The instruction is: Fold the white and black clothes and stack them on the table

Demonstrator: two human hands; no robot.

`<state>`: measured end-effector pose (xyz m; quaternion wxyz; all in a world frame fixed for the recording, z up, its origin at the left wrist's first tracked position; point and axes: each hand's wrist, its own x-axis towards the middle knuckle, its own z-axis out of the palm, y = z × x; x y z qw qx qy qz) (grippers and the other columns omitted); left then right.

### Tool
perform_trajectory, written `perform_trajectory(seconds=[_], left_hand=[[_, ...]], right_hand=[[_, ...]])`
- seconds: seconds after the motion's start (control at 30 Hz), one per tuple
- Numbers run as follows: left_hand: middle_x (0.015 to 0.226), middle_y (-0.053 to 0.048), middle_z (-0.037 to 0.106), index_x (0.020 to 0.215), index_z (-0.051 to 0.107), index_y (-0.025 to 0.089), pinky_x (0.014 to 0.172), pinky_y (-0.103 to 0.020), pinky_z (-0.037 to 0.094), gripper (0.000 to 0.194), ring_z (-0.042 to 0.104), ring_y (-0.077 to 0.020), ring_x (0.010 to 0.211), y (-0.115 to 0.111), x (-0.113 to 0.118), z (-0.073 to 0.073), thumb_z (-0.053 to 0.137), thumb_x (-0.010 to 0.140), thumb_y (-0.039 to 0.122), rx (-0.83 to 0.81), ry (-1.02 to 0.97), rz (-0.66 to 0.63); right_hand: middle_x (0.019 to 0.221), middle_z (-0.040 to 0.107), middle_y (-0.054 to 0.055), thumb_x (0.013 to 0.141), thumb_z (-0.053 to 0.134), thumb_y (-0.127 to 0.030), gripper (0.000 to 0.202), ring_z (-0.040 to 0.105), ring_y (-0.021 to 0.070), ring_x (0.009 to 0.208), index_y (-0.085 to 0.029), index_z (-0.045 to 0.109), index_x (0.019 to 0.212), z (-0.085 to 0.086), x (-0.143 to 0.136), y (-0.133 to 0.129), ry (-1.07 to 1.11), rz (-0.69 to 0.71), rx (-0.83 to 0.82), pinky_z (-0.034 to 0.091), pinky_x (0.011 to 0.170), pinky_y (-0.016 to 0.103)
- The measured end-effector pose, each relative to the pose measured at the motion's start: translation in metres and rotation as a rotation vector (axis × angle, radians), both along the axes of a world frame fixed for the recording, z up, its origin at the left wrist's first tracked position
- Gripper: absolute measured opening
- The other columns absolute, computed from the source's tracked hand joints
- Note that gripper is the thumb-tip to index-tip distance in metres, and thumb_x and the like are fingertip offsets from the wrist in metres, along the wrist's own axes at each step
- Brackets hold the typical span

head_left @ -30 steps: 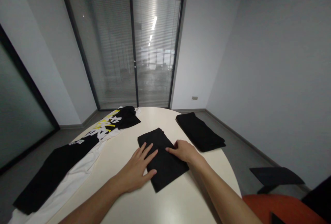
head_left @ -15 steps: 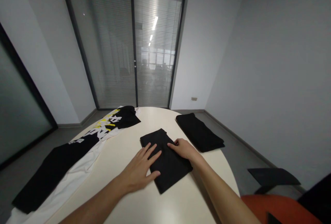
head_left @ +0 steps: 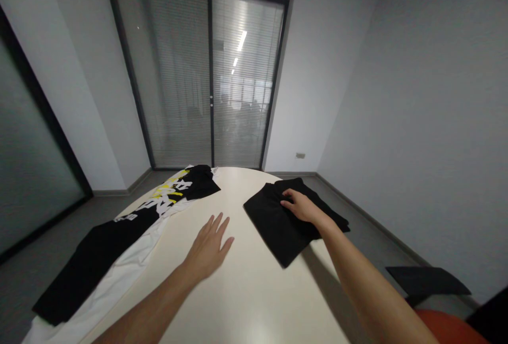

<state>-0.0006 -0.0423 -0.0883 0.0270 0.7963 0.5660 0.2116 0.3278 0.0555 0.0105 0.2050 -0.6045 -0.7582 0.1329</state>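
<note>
My right hand [head_left: 300, 205] is closed on the edge of a folded black garment [head_left: 275, 227], fingers bent and thumb pressed to the cloth. That garment's right side overlaps a second folded black garment [head_left: 327, 209] at the table's right edge. Black on black, the border between the two is hard to make out. My left hand [head_left: 209, 247] holds nothing; its fingers are spread, over or on the bare tabletop, left of the folded garment. Whether the left palm touches the table I cannot tell.
Along the left side of the round cream table [head_left: 238, 291] lie a black shirt [head_left: 119, 243] with white and yellow print and white cloth [head_left: 130, 264] under it. A chair with a red seat [head_left: 444, 325] and black armrest [head_left: 428, 279] stands at the lower right.
My right hand has carried the folded black garment from the middle of the table to the right, partly over the other folded one. My left hand has come off the garment.
</note>
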Motion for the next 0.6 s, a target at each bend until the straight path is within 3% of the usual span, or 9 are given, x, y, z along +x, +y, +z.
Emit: perform_trajectory(seconds=[0.17,0.4,0.5,0.6], left_hand=[[0.158,-0.014,0.037,0.148,0.044,0.014,0.119,-0.049,0.029,0.060,0.029,-0.0317,0.147,0.001,0.000,-0.002,0.039,0.099,0.049,-0.010,0.048,0.040],[0.155,-0.013,0.041,0.146,0.047,0.015,0.118,-0.050,0.030,0.060,0.031,-0.0310,0.146,0.004,-0.001,-0.009,0.039,0.098,0.050,0.006,0.026,0.043],[0.155,-0.013,0.042,0.146,0.047,0.016,0.118,-0.051,0.031,0.060,0.032,-0.0314,0.146,0.004,-0.001,-0.010,0.039,0.098,0.050,0.016,0.015,0.040],[0.154,-0.012,0.043,0.146,0.047,0.015,0.118,-0.050,0.031,0.060,0.032,-0.0314,0.146,0.003,-0.001,-0.008,0.037,0.099,0.051,0.014,0.030,0.038]], right_hand=[[0.109,0.070,0.008,0.086,0.065,-0.028,0.029,0.064,0.0219,0.097,-0.018,0.065,0.113,0.024,0.032,0.030,-0.022,-0.061,0.045,0.047,0.087,0.031],[0.090,0.073,0.007,0.088,0.061,-0.034,0.031,0.065,0.0180,0.077,-0.015,0.065,0.113,0.051,0.077,0.057,0.098,-0.135,0.012,0.049,0.070,0.026],[0.091,0.074,0.007,0.089,0.062,-0.036,0.034,0.067,0.0178,0.076,-0.016,0.065,0.117,0.048,0.100,0.069,0.096,-0.198,0.028,0.050,0.069,0.025],[0.092,0.075,0.008,0.088,0.064,-0.031,0.029,0.069,0.0183,0.078,-0.015,0.069,0.112,0.032,0.121,0.074,0.055,-0.247,0.053,0.051,0.072,0.025]])
